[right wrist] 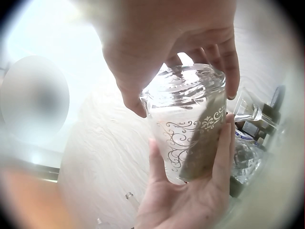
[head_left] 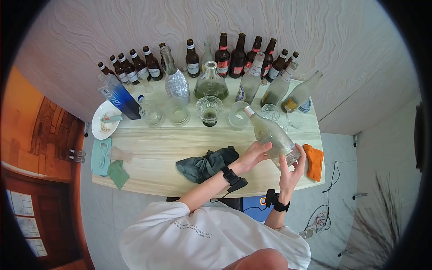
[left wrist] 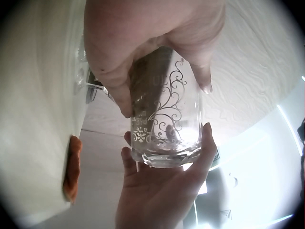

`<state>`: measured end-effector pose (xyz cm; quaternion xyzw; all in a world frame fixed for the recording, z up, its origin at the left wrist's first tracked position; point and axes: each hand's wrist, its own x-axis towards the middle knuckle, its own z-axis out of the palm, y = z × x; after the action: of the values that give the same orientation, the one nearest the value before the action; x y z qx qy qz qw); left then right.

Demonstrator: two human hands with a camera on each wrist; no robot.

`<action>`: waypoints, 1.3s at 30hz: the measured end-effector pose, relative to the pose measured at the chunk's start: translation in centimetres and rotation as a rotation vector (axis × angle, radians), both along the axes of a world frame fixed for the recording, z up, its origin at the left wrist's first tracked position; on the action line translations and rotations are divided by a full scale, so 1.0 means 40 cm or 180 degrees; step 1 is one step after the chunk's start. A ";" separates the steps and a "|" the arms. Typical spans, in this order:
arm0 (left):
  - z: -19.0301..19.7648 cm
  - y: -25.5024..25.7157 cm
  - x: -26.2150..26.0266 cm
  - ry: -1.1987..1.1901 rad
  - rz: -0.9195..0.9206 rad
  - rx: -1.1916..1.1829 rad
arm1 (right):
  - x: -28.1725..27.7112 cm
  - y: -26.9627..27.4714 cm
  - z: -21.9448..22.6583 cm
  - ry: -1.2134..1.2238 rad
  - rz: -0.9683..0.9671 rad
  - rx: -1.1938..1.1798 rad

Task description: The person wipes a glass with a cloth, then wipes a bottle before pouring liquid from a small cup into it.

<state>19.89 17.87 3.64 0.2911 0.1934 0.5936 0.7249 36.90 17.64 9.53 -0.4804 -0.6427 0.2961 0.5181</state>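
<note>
A clear glass bottle (head_left: 271, 135) with a pale neck leans over the table's right half, its neck pointing to the back left. My left hand (head_left: 252, 157) grips its body from the left, thumb and fingers on either side. Around the base, the fingers of my right hand (head_left: 291, 174) hold it from the near right. White scrollwork decorates the glass (left wrist: 169, 102) in the left wrist view. The right wrist view shows the thick base under my right hand (right wrist: 176, 38), with my left hand (right wrist: 186, 200) on the body below.
A dark grey cloth (head_left: 207, 165) lies left of the hands, an orange cloth (head_left: 313, 162) at the right edge. Behind stand a cut-glass cup (head_left: 209, 108), several tumblers and a row of brown bottles. A white plate (head_left: 98, 118) and blue bottle (head_left: 121, 100) stand left.
</note>
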 end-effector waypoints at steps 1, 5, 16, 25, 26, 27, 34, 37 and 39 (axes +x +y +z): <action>0.002 0.000 -0.001 0.0032 0.0001 0.0001 | 0.000 0.000 -0.001 0.0034 0.0020 -0.0022; 0.002 -0.001 -0.008 0.0185 0.0041 -0.0060 | -0.004 -0.003 -0.007 0.0238 0.0098 -0.0209; 0.000 -0.004 -0.027 0.0585 0.0309 -0.0220 | -0.011 0.005 -0.120 0.0766 0.0278 -0.0347; 0.042 0.023 -0.015 0.1101 0.0235 -0.0043 | -0.005 -0.004 -0.174 0.0936 -0.0061 -0.0287; 0.045 0.028 -0.008 0.1133 0.0223 -0.0008 | 0.002 -0.007 -0.177 0.0986 -0.0117 -0.0296; 0.048 0.034 0.000 0.1166 0.0210 0.0033 | 0.008 -0.009 -0.179 0.1036 -0.0173 -0.0300; 0.068 0.074 0.053 0.1239 -0.0173 0.0258 | 0.047 -0.024 -0.183 0.1148 -0.0616 -0.0149; 0.070 0.080 0.073 0.1138 -0.0516 0.0180 | 0.069 -0.036 -0.163 0.1056 -0.0806 -0.0097; 0.072 0.075 0.086 0.1026 -0.0587 0.0084 | 0.085 -0.039 -0.151 0.0967 -0.0880 -0.0095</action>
<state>23.32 20.86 6.52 0.4085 0.2717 0.4727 0.7320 40.29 16.09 3.50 -0.5215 -0.4807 0.3007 0.6377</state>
